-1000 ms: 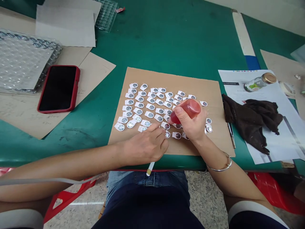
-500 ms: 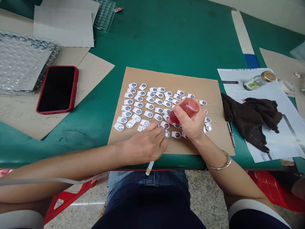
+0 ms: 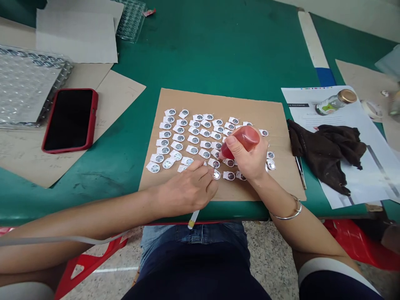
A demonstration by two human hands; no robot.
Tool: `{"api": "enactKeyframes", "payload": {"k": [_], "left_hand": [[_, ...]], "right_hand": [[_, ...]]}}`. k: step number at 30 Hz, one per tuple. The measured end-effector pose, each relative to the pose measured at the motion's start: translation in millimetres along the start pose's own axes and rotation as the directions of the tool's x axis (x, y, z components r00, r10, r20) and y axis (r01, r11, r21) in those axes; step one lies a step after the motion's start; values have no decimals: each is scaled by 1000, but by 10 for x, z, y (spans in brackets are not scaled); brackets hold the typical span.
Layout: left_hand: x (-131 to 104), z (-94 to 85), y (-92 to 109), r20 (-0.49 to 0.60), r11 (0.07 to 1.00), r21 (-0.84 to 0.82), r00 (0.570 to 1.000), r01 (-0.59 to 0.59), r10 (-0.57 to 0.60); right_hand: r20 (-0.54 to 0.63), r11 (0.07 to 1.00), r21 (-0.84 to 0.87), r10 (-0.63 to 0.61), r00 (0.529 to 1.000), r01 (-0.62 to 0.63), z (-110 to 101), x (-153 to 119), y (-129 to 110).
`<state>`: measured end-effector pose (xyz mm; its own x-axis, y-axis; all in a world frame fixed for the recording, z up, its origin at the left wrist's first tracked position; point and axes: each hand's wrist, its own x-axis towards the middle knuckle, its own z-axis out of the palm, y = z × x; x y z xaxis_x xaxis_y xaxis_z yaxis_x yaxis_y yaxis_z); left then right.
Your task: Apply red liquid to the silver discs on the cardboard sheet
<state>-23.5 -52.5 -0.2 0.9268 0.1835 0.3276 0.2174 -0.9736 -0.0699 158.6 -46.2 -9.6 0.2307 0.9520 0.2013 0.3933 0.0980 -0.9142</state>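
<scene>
Bottle (image 3: 245, 138) in right hand (image 3: 254, 162), tool (image 3: 193, 219) in left hand (image 3: 189, 187), tags (image 3: 193, 139) around both

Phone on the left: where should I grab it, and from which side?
Probably by both long edges, midway, from above and the near end: the phone lies flat, screen up, lengthwise towards you, while the plastic tray crowds its far left corner.

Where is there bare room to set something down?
Beyond the cardboard, green tabletop lies bare between red scrap and white strip; a narrower patch lies between cardboard and brown paper. Crowded: tags around left hand and right hand; cloth and jar rightward.
</scene>
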Motion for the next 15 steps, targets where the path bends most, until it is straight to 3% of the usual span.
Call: {"api": "enactKeyframes", "payload": {"k": [15], "left_hand": [[-11,-18,-34,58,999,-46,998,-3,5]], "right_hand": [[-32,988,-111,-110,993,106,-47,13,-19]]}}
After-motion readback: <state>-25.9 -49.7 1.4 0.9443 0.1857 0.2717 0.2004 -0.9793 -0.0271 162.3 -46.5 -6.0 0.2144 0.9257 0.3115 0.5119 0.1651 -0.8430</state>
